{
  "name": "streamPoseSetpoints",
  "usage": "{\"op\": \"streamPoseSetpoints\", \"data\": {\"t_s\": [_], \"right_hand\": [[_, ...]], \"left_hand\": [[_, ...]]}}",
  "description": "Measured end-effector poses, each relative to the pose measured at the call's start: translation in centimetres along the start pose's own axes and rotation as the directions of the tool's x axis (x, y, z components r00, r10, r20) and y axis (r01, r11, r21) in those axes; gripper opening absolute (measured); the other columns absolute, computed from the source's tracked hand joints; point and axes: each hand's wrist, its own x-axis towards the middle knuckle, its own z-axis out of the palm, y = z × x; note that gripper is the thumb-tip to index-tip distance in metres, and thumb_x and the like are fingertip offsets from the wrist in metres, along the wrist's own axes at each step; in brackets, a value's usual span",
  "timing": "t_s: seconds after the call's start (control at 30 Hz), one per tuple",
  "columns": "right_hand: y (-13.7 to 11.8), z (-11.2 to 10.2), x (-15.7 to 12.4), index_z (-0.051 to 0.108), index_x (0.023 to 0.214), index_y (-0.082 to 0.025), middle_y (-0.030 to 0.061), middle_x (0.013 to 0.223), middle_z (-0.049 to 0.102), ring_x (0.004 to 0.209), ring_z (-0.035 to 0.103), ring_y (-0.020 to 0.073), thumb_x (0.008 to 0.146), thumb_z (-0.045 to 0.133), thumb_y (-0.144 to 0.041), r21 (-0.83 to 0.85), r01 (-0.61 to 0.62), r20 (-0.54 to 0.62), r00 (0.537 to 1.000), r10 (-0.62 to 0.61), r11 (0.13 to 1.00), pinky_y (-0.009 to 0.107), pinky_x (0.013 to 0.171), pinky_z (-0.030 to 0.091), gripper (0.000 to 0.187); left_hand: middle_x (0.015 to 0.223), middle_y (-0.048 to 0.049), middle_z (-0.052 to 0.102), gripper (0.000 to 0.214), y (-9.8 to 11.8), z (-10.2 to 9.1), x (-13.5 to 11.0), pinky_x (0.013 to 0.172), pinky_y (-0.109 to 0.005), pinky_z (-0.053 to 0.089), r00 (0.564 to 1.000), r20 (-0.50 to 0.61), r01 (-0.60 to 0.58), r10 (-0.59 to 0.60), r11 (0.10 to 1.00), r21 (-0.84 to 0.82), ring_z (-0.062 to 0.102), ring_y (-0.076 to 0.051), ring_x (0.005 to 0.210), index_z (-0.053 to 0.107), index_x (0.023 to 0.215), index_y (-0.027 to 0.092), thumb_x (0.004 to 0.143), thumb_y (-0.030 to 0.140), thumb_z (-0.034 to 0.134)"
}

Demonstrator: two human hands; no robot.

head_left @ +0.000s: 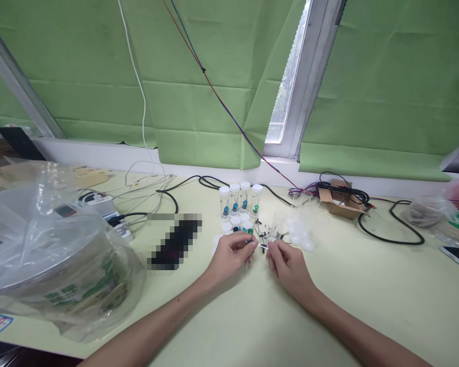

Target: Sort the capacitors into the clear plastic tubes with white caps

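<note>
Near edge: bare table (367, 300) open to the right of the arms; bagged drum (53, 255) crowds the left, cut off by the frame. Left hand (231, 253) and right hand (286, 260) both pinch a thin lead (260, 246) between them; part type too small to tell. Behind it: loose components (266, 233), white caps (301, 235), capped vials (240, 198).

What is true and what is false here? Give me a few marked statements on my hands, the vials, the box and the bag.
The left hand and right hand pinch a small part between their fingertips. True.
The four capped vials lie on their sides. False: they stand upright in a row.
A black cable lies across the cardboard box. True.
The plastic bag sits right of the hands. False: it is on the left.
</note>
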Motion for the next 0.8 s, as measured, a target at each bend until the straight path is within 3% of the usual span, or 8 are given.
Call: {"op": "streamPoseSetpoints", "data": {"t_s": [0.13, 0.33, 0.6, 0.8], "right_hand": [[0.2, 0.3, -0.1, 0.049, 0.068, -0.020, -0.0068, 0.045, 0.044, 0.032, 0.039, 0.0081, 0.096, 0.043, -0.051, 0.146, -0.152, 0.049, 0.988, 0.146, 0.978, 0.021, 0.035, 0.031, 0.042], [0.3, 0.3, 0.0, 0.051, 0.070, -0.019, -0.0065, 0.046, 0.044, 0.036, 0.040, 0.0078, 0.097, 0.043, -0.048, 0.111, -0.097, 0.010, 0.995, 0.096, 0.989, 0.021, 0.039, 0.033, 0.040], [0.4, 0.1, 0.0, 0.057, 0.109, -0.017, -0.0006, 0.068, 0.058, 0.046, 0.049, 0.0096, 0.094, 0.053, -0.035, -0.010, 0.115, -0.070, 0.991, -0.115, 0.993, 0.021, 0.042, 0.041, 0.024], [1.7, -0.4, 0.3, 0.062, 0.109, -0.019, 0.0038, 0.081, 0.065, 0.053, 0.055, 0.0113, 0.094, 0.054, -0.025, -0.243, 0.348, -0.115, 0.917, -0.383, 0.906, 0.024, 0.051, 0.048, 0.018]], "left_hand": [[0.070, -0.0004, 0.054, 0.028, -0.3, 0.0, 0.0, 0.050, -0.022, 0.040, 0.999, -0.011, -0.032, 0.033, 0.997, 0.072, 0.049, -0.009, 0.052, 0.065, 0.072, 0.014, 0.089, 0.035, 0.058], [0.067, -0.0004, 0.054, 0.027, -0.1, 0.1, 0.3, 0.048, -0.022, 0.040, 0.999, -0.033, 0.002, -0.001, 0.999, 0.049, 0.050, -0.009, 0.050, 0.067, 0.075, 0.013, 0.086, 0.037, 0.061], [0.057, -0.0008, 0.057, 0.029, 0.7, -0.2, 0.3, 0.049, -0.023, 0.040, 0.998, -0.031, 0.056, -0.056, 0.998, -0.007, 0.049, -0.010, 0.047, 0.067, 0.076, 0.013, 0.085, 0.040, 0.063], [0.057, -0.0011, 0.059, 0.027, 0.2, -0.5, 0.3, 0.051, -0.024, 0.040, 0.998, -0.011, 0.067, -0.067, 0.998, -0.010, 0.048, -0.010, 0.047, 0.068, 0.079, 0.014, 0.086, 0.039, 0.062]]}}
